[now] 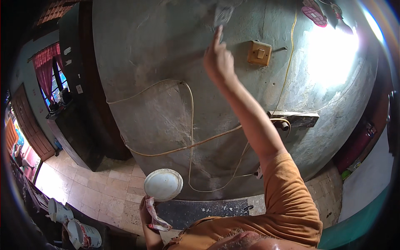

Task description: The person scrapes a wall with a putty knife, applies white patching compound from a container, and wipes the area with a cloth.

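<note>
My right hand [219, 62] is raised high against the grey-green wall, index finger stretched upward and the other fingers curled in. Past the fingertip a flat grey scraper blade [223, 16] with pale smears lies against the wall; its handle, if any, is hidden in my hand. Low on the left, my left hand [146, 213] is closed, its fingers mostly hidden. It holds a round white lid [163, 184] and a crumpled red-and-white wrapper [156, 216] hangs beside it.
An orange switch box [259, 53] sits on the wall, right of my hand. Loose cables [191, 145] loop across the wall below. A bright lamp [333, 54] glows at right. White buckets [84, 234] stand at lower left. A dark mat [200, 212] lies along the wall's foot.
</note>
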Demonstrator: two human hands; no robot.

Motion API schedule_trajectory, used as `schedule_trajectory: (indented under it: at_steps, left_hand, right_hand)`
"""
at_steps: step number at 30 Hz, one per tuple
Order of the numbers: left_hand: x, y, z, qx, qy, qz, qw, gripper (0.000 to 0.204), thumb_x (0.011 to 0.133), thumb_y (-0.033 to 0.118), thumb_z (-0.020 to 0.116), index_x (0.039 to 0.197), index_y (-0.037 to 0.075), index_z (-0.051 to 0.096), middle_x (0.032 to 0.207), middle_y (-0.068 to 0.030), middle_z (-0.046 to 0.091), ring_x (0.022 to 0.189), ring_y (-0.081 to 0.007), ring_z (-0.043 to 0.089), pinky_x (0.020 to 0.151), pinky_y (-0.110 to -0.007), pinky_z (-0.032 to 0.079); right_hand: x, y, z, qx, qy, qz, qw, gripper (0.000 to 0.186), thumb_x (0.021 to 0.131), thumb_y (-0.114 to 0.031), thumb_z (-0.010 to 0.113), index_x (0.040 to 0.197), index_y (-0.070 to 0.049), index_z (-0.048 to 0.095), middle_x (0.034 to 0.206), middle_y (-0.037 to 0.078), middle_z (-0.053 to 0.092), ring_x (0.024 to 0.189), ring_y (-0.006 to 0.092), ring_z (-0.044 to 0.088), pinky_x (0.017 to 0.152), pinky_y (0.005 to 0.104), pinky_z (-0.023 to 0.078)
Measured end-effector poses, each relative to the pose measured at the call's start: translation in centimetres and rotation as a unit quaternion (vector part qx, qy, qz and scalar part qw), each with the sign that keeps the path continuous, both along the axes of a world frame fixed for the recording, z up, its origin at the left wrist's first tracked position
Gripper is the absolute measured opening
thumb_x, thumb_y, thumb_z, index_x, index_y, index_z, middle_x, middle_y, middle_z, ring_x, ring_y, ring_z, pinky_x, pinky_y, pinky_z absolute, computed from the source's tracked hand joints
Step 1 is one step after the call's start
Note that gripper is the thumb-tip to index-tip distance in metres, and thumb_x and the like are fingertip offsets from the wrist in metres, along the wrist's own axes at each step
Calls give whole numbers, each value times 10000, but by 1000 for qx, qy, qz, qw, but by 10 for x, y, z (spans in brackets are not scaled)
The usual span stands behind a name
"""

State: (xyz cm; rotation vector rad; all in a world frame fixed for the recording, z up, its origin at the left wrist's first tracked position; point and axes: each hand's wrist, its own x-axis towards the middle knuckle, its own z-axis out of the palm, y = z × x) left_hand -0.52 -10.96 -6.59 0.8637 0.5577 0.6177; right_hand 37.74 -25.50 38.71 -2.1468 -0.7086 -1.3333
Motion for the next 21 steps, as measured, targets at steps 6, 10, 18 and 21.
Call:
schedule_trajectory:
  at_steps: [6,10,18,21]
  left_hand:
    - [-7,17,-51,240,60,33,968,311,1038,284,560,1142,2,637,910,-63,678,664,-142,636,601,-287,567]
    - [2,5,-5,27,21,0,999,322,1035,306,560,1152,19,646,922,-57,680,690,-136,644,597,-294,560]
    - [4,-3,5,8,5,10,1000,302,1034,331,555,1093,53,656,752,-32,631,531,-108,579,448,-281,500]
    - [3,0,5,-24,15,10,1000,292,1029,337,561,1072,64,655,717,-22,605,489,-106,556,413,-254,465]
  right_hand:
    - [-21,3,-27,2,-52,70,996,774,959,-157,540,1568,71,119,871,266,621,622,399,666,520,484,564]
    - [6,-22,31,68,-124,-1,990,745,953,-163,534,1552,92,171,870,247,618,660,382,682,539,467,575]
    - [-11,-4,-65,-46,-14,58,997,744,948,-159,539,1559,69,180,818,240,606,595,367,660,508,479,561]
    - [-16,-14,-42,12,-44,104,994,728,960,-159,535,1559,62,185,831,248,610,603,381,659,506,484,556]
